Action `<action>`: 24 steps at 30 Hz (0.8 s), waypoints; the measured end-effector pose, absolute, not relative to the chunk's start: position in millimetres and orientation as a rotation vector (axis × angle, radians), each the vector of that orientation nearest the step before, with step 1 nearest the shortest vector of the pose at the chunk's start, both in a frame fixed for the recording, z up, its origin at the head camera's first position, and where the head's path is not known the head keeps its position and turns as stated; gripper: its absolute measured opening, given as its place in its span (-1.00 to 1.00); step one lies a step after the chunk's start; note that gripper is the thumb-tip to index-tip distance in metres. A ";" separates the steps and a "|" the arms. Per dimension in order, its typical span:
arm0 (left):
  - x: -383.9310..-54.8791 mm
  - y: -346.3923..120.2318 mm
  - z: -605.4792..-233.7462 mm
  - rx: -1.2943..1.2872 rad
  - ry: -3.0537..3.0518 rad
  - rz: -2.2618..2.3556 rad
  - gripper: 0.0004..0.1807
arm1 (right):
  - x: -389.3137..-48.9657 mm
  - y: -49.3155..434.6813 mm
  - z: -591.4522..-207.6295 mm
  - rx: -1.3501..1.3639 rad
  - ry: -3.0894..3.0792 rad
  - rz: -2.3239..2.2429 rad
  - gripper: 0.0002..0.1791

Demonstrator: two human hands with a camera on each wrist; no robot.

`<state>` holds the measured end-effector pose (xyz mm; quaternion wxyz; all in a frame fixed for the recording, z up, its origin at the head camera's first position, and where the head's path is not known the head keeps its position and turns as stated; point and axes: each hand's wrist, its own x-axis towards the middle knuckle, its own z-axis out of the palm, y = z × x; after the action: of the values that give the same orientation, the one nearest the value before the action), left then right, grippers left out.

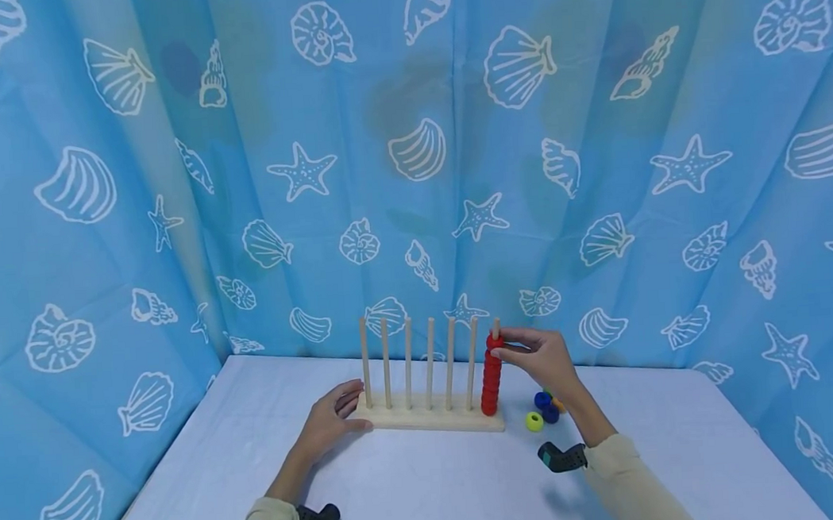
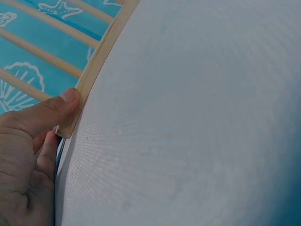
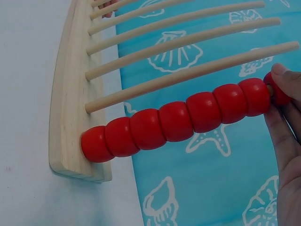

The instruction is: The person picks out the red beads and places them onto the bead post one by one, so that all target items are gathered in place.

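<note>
A wooden bead rack [image 1: 433,420] with a row of upright pegs stands on the table. Its rightmost peg carries a column of red beads [image 3: 174,121], the lowest one at the base. At the top of that peg my right hand [image 1: 547,357] pinches one more red bead [image 3: 281,89] between thumb and fingers; the peg's tip pokes out above it, and a small gap separates it from the column. My left hand [image 1: 329,420] grips the rack's left end, with its thumb [image 2: 69,96] on the base and the other fingers behind. The other pegs [image 1: 408,364] are bare.
Right of the rack lie loose beads: a yellow one [image 1: 534,421], blue ones [image 1: 543,400], and an orange one [image 1: 558,404] and a green one, both partly hidden. A blue shell-print curtain [image 1: 383,174] hangs behind the white-covered table [image 1: 416,491].
</note>
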<state>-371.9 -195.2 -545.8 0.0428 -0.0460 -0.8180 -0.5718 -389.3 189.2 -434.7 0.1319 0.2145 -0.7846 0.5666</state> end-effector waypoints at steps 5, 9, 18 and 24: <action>-371.4 -195.0 -545.0 -0.135 -2.506 -1.746 -0.07 | -391.4 189.6 -437.6 0.625 -2.268 1.653 -0.54; -371.3 -194.7 -544.8 -0.130 -2.512 -1.740 -0.06 | -391.5 190.4 -440.1 0.621 -2.280 1.658 -0.51; -371.3 -194.4 -545.7 -0.139 -2.508 -1.742 -0.07 | -392.4 193.1 -444.6 0.595 -2.293 1.757 -0.50; -372.3 -196.0 -547.2 -0.158 -2.515 -1.746 -0.06 | -392.3 192.8 -442.9 0.594 -2.315 1.737 -0.52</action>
<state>-372.3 -196.0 -547.2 0.0381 -0.0514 -0.8198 -0.5691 -392.3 192.8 -442.9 0.0935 0.2003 -0.7801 0.5854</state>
